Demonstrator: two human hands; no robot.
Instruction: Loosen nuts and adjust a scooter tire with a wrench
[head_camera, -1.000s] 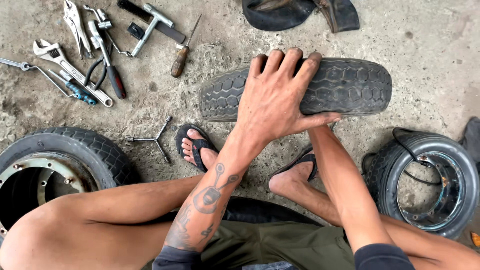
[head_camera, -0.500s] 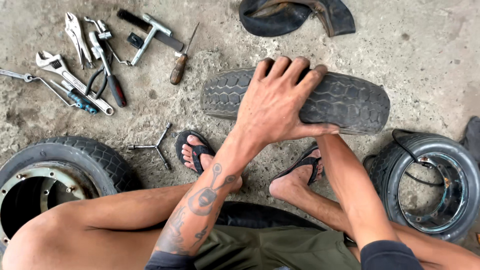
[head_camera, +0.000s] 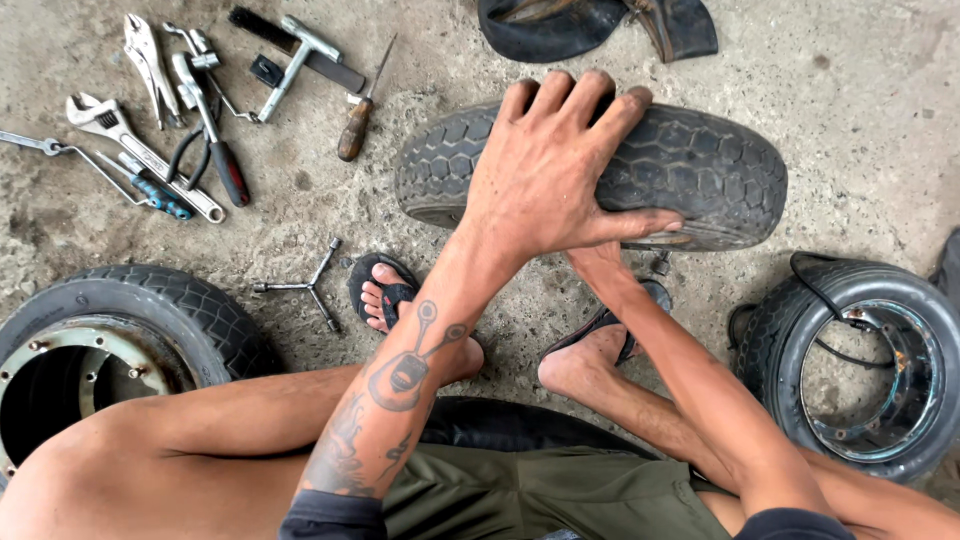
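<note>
Left hand (head_camera: 555, 175) lies spread flat over the tread of the black tyre (head_camera: 690, 170), fingers draped across its top. Right hand (head_camera: 598, 258), mostly hidden beneath it, touches the tyre's near edge; its grip cannot be told. Tyre lies on the concrete floor (head_camera: 860, 90) beyond the sandalled feet (head_camera: 385, 295), long axis running left to right, with the wooden-handled screwdriver (head_camera: 358, 118) left of it.

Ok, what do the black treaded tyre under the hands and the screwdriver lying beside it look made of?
Black treaded tyre: looks like matte rubber, with a moulded block tread, dusty and worn. Brown-handled screwdriver: the handle seems wood or brown plastic, I cannot tell which; the thin grey shaft looks like steel. The left hand presses flat on the tyre.
</note>
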